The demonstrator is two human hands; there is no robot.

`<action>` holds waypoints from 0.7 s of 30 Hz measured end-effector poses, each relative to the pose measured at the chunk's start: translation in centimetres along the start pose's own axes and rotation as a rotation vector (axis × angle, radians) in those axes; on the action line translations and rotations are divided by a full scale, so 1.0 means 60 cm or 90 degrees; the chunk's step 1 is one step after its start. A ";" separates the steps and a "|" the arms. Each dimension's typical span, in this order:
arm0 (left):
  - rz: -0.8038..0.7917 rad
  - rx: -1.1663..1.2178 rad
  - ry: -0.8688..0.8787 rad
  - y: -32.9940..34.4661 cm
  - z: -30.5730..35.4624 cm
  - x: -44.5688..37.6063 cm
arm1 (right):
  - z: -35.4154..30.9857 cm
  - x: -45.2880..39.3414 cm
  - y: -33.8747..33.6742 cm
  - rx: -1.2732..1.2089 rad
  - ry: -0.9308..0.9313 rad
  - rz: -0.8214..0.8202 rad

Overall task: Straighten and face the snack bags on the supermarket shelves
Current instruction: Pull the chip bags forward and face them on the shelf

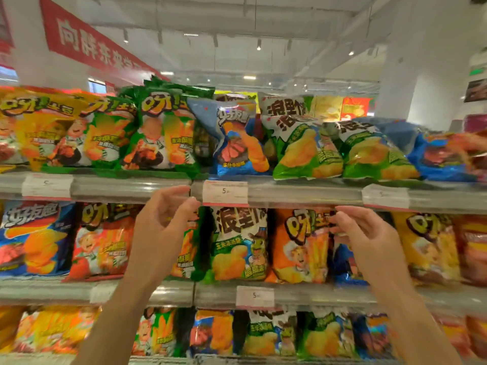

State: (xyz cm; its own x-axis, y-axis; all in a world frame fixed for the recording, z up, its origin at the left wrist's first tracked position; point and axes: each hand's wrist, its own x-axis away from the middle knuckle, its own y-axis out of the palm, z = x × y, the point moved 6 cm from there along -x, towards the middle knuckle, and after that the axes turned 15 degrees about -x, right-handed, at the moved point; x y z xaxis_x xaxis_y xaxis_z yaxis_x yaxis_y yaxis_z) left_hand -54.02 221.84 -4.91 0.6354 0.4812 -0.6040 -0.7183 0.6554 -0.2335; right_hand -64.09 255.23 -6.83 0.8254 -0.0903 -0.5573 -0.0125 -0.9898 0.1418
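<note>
Green snack bags [163, 133] upright, left hand [163, 222], right hand [366, 233] raised

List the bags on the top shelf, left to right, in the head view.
Yellow bag → orange-green bag → dark green bag → tilted blue bag → two leaning green-and-white bags → blue bag lying flat.

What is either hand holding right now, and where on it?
Nothing, as far as the blurred frame shows. The left hand and right hand hover with loosely curled fingers in front of the middle-shelf bags, gripping none.
</note>
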 end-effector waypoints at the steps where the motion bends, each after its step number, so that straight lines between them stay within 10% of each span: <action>1: -0.003 0.001 -0.001 0.016 0.014 0.004 | -0.002 -0.009 -0.019 0.003 -0.001 -0.004; 21: -0.034 -0.035 0.124 0.126 0.120 -0.051 | -0.066 -0.112 -0.107 0.143 -0.093 -0.009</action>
State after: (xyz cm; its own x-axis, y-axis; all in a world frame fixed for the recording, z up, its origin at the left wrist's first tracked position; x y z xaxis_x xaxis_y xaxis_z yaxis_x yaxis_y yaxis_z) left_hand -59.35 229.52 0.69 0.6097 0.3217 -0.7244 -0.7033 0.6412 -0.3071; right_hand -67.35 262.64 -0.77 0.7360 -0.0751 -0.6728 -0.1396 -0.9893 -0.0423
